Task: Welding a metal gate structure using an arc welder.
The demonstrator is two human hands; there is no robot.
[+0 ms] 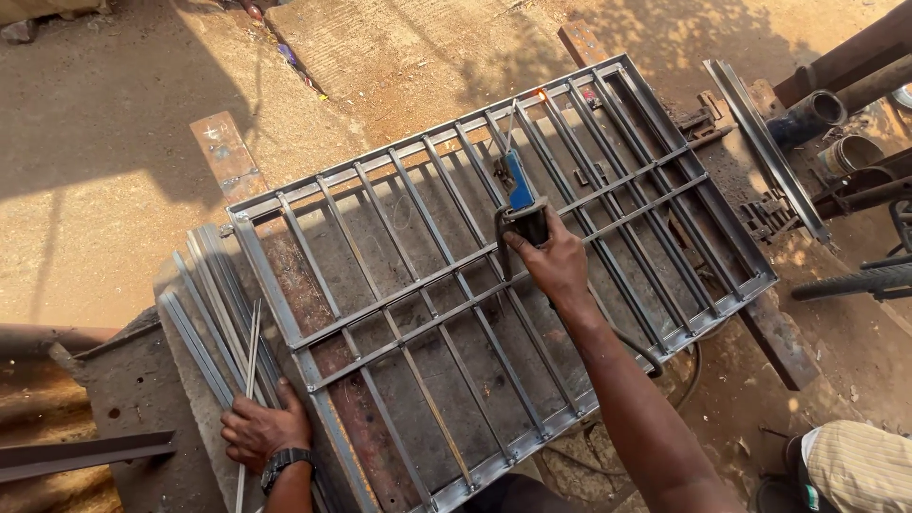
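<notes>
Over the grille's middle, right hand (554, 266) has a closed grip on one electrode holder (522, 204), blue-handled; its single rod (513, 122) points up toward the top rail, where one orange spot (541, 93) glows. One grille (399, 304) lies flat on two rusty beams (226, 152), which serve as the counter. Left hand (261, 427) rests at the lower left corner, its grip loosely closed on two thin rods (252, 351). Beside it lies a bundle of angle bars (204, 313), count unclear. One more angle bar (765, 147) lies to the right, with pipes (836, 104) beyond.
</notes>
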